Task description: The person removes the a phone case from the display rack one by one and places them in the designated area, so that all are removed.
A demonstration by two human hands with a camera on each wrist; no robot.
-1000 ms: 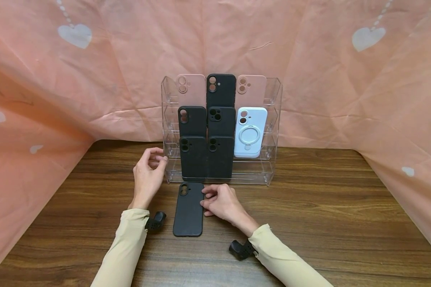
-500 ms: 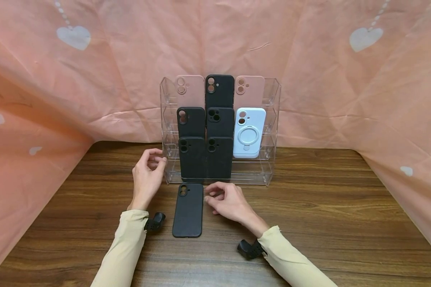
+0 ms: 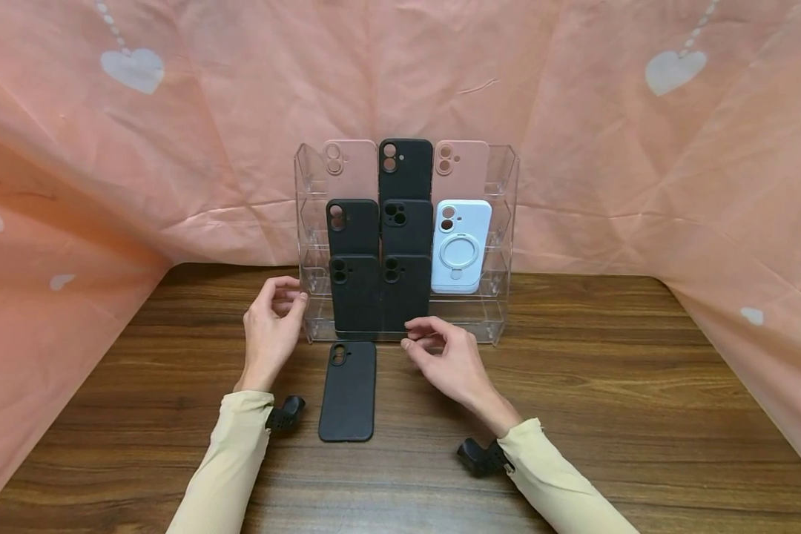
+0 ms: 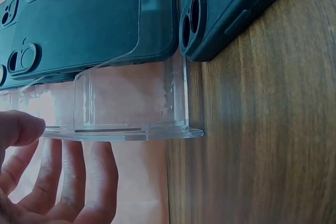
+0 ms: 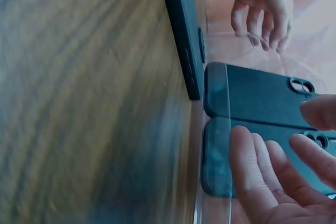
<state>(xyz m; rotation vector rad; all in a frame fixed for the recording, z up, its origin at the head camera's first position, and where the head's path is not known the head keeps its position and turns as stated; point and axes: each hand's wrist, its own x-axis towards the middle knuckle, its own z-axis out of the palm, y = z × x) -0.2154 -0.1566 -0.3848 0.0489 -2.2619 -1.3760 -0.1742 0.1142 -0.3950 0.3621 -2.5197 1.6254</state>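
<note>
At the left side of the clear display rack (image 3: 470, 308) is my left hand (image 3: 270, 330), its bent fingers against the outer wall and its thumb at the front edge. My right hand (image 3: 455, 365) is in front of the rack's lowest tier, fingers spread and holding nothing; whether the fingertips touch the rack is unclear. A black phone case (image 3: 347, 393) lies flat on the table before the rack, camera cutout toward it. Two black phone cases, a left one (image 3: 357, 297) and a right one (image 3: 406, 293), stand side by side in the bottom tier.
Higher up stand more black cases (image 3: 352, 228), pinkish see-through cases (image 3: 460, 170) and a white case (image 3: 460, 245) with a ring. The wooden table (image 3: 607, 386) extends to both sides. A pink cloth (image 3: 574, 185) hangs behind the rack.
My right hand has left the right edge of the lying black phone case and moved right and forward to the rack's front. My left hand has stayed at the rack's side.
</note>
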